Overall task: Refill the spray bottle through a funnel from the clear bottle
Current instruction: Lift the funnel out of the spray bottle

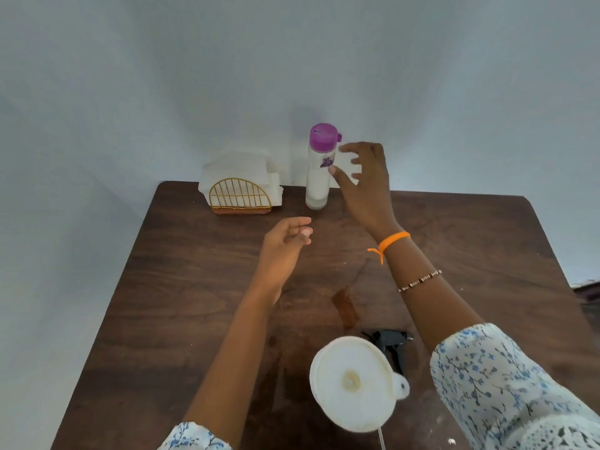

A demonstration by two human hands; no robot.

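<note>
Soft even daylight, wide-angle edge bending, slight blur

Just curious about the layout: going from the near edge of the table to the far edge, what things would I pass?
White funnel → black spray trigger head → left hand → napkin holder and clear bottle with purple cap at the far edge.

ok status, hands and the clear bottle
Right hand open beside clear bottle, no grip. Left hand empty. Purple cap on. Funnel set, path clear.
</note>
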